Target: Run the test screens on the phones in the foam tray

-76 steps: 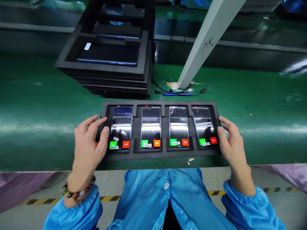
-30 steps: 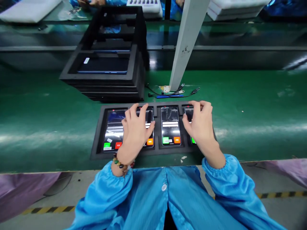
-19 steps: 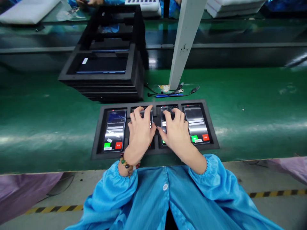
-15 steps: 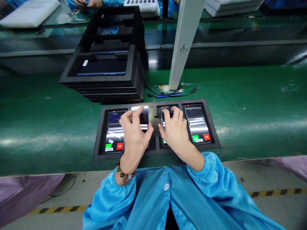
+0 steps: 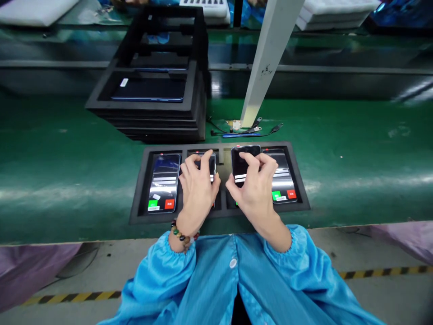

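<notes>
A black foam tray (image 5: 135, 212) lies at the bench's front edge with phones in its slots. My right hand (image 5: 255, 187) grips a smartphone (image 5: 241, 167) by its sides, thumb on the left edge and fingers over the screen's upper part. That phone looks raised a little above its slot. My left hand (image 5: 198, 187) is curled over another smartphone (image 5: 212, 164), which sits lower, with the thumb at its right edge; most of it is hidden. The outer left phone (image 5: 164, 180) and outer right phone (image 5: 280, 176) show green and red squares on their lit screens.
A stack of black foam trays (image 5: 169, 110) stands behind on the left, its top tray holding dark phones (image 5: 149, 89). Short cables (image 5: 270, 131) and a blue pen-like stick (image 5: 241, 135) lie by a white post (image 5: 267, 63). White foam blocks (image 5: 334, 13) sit across the bench.
The phone under my right hand has come up out of its slot. The phone under my left hand has moved down into its slot.
</notes>
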The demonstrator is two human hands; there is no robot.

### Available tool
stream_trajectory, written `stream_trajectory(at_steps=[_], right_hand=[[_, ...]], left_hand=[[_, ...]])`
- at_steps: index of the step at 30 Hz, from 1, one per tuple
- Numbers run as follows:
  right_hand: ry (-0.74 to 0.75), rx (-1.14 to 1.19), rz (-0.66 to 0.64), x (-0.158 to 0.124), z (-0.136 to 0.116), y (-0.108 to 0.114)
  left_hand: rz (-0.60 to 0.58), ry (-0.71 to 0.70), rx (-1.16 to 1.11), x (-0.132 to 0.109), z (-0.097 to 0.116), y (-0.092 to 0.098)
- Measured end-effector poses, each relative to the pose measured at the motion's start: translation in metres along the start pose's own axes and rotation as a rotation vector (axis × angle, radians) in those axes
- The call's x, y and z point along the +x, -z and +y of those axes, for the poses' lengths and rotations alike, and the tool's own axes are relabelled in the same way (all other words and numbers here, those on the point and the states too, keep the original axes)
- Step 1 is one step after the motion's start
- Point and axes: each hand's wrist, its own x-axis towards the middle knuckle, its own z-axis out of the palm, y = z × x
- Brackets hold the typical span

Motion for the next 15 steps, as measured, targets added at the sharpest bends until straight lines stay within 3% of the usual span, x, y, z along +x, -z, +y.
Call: stream_trajectory(at_steps=[3,6,10,12,15], right_hand=[[-0.047,-0.041,-0.145,0.008,-0.004,-0.014],[-0.075,-0.047,-0.234,0.013,0.003,-0.016],[0.058,0.111,0.007,-0.023,0.045,0.026],[0.018,0.101,0.125,-0.057,0.071,0.053],[-0.053,0.024,0.017,-0.100,0.095,0.075]], left_hand=[[0.055,-0.060,-0.053,-0.001,-0.010,0.006],[0.162,-0.117,-0.110,-0.010,-0.037,0.026],[0.257,-0.085,-0.089,-0.036,-0.096,0.060],[0.322,-0.031,-0.075,-0.051,-0.126,0.070],[0.290,0.179,-0.092,-0.068,-0.156,0.072]])
